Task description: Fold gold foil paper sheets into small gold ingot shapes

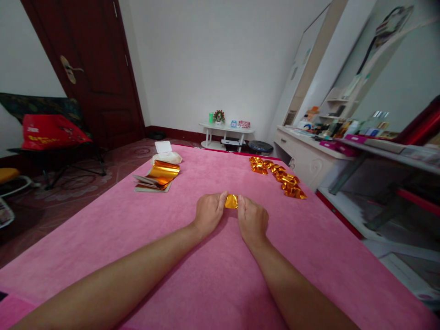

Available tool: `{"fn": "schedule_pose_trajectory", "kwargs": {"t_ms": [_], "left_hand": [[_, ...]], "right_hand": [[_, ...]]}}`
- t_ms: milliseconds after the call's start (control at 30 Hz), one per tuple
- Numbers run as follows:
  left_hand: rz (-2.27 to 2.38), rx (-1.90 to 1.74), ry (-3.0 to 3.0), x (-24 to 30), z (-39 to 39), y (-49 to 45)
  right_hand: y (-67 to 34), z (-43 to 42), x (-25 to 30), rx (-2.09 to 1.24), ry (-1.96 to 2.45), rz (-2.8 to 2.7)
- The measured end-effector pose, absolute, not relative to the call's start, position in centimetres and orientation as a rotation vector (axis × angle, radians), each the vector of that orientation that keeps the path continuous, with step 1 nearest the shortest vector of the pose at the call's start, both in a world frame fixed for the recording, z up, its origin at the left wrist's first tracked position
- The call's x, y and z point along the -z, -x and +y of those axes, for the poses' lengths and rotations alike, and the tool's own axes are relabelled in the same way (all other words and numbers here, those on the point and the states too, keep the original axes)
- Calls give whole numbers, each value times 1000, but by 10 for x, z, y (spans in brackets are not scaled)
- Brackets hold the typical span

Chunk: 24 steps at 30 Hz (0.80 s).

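Between my two hands is a small piece of shiny gold foil paper (231, 201), its middle showing as a flat, slightly creased patch. My left hand (209, 211) is closed and pinches the foil's left end. Its right end is gripped by my right hand (253, 219), also closed, with the thumb along the near side. Both ends of the foil are hidden in the fingers. Off to the left lies a stack of gold foil sheets (164, 174), the top ones curling up. A row of folded gold foil pieces (279, 175) lies on the right.
A pink cloth (192, 293) covers the table. Behind the foil stack sits a white packet with a raised lid (165, 151). A dressing table (309, 151) with bottles stands at right. A low white table (225, 127) is by the far wall, and a red bag (51, 132) is on a chair at left.
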<state>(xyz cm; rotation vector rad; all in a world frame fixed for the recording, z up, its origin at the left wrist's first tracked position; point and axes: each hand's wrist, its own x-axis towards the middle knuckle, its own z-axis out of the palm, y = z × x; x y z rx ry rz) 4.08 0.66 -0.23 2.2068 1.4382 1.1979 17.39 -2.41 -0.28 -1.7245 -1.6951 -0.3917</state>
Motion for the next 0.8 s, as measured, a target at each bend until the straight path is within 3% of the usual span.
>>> {"fn": "schedule_pose_trajectory", "kwargs": {"t_ms": [267, 533, 800], "left_hand": [[1417, -1188, -2191, 2, 6, -42], [1470, -1051, -2024, 7, 19, -38], [1422, -1067, -2023, 13, 26, -35]], "right_hand": [[-173, -26, 3, 356, 1695, -1705], [-183, -15, 5, -16, 1767, -1597], [-193, -8, 10, -159, 1682, -1480]]}}
